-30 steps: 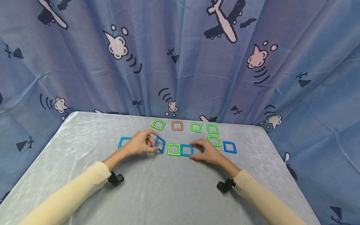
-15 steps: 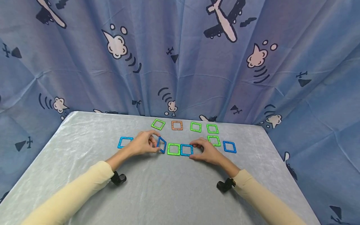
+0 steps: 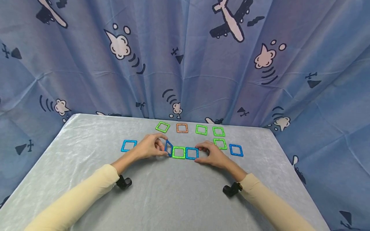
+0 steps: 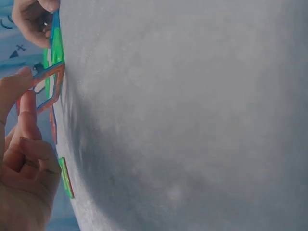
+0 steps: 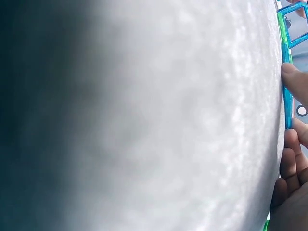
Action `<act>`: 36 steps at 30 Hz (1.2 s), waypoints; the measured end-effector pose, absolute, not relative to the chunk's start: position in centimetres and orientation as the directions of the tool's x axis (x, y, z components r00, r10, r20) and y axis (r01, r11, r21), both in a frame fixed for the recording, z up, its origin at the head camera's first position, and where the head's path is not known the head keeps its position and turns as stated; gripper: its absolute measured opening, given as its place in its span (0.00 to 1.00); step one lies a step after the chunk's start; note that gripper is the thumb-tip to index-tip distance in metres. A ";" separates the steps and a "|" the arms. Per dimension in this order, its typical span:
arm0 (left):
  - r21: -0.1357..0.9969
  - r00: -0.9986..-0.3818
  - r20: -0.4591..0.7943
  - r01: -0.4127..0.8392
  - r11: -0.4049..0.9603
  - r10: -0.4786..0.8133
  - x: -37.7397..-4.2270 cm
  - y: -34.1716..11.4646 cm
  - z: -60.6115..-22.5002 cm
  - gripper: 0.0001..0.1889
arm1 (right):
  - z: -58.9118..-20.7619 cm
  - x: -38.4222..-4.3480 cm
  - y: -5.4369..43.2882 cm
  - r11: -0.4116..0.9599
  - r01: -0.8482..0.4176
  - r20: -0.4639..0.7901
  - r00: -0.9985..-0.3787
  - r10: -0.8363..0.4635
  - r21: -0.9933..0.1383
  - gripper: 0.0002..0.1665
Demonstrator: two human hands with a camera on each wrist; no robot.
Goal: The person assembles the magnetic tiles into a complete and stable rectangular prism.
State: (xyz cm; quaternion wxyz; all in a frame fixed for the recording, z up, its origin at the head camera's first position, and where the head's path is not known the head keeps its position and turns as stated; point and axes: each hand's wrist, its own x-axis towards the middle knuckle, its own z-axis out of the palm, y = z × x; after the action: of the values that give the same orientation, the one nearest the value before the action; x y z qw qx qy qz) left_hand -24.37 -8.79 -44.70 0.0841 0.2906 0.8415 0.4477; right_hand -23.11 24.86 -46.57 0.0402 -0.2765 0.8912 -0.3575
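My left hand pinches a dark blue square magnetic tile between thumb and fingers. That tile stands steeply tilted, its lower edge right at the left side of a flat green tile. Joined along the green tile's right side lies a lighter blue tile. Thumb and fingers of my right hand grip this blue tile at its right corners, keeping it flat on the table. In the left wrist view the raised tile shows as an open frame; the right wrist view shows the flat blue tile edge-on.
Along the table's back edge lie a green tile, an orange tile and more green ones. One light blue tile is left of my left hand. Beyond my right hand lie a green tile and a blue tile.
My left hand has moved right with the dark blue tile, closing the gap to the green tile. The tile stands steeper in view. My right hand has stayed in place.
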 end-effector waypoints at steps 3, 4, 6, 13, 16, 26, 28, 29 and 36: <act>0.813 -0.814 0.117 0.408 0.416 0.569 -24.4 -8.9 -44.8 0.33 | -46.6 -23.2 24.9 0.602 -0.460 0.118 -0.847 -0.519 -0.653 0.31; 0.815 -0.811 0.119 0.409 0.411 0.572 -24.4 -8.9 -44.8 0.33 | -46.6 -23.2 24.9 0.605 -0.459 0.116 -0.848 -0.518 -0.651 0.31; 0.819 -0.806 0.126 0.414 0.398 0.579 -24.4 -8.8 -44.8 0.34 | -46.6 -23.3 24.9 0.609 -0.460 0.115 -0.847 -0.518 -0.647 0.31; 0.821 -0.811 0.163 0.427 0.379 0.562 -24.6 -8.0 -45.0 0.33 | -46.5 -23.3 24.8 0.602 -0.456 0.112 -0.847 -0.520 -0.655 0.31; 0.832 -0.818 0.169 0.417 0.365 0.549 -24.5 -7.8 -45.0 0.32 | -46.5 -23.2 24.8 0.601 -0.456 0.111 -0.846 -0.521 -0.657 0.31; 0.867 -0.829 0.137 0.365 0.339 0.543 -24.6 -7.6 -45.3 0.31 | -46.3 -23.2 24.7 0.614 -0.440 0.093 -0.854 -0.513 -0.655 0.31; 0.875 -0.828 0.135 0.357 0.327 0.544 -24.6 -7.6 -45.3 0.31 | -46.3 -23.2 24.7 0.614 -0.436 0.090 -0.855 -0.511 -0.658 0.31; 0.878 -0.827 0.135 0.355 0.321 0.546 -24.6 -7.6 -45.4 0.31 | -46.3 -23.2 24.7 0.614 -0.435 0.089 -0.856 -0.510 -0.659 0.31; 0.875 -0.822 0.149 0.368 0.313 0.550 -24.7 -7.6 -45.5 0.31 | -46.4 -23.3 24.8 0.610 -0.440 0.096 -0.854 -0.511 -0.659 0.31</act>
State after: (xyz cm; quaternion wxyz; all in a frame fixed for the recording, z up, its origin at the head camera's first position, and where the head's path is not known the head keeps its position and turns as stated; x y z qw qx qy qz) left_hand -24.65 -7.60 -45.52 0.0889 0.2849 0.8055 0.5120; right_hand -23.26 24.75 -46.42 0.0509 -0.2654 0.8959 -0.3526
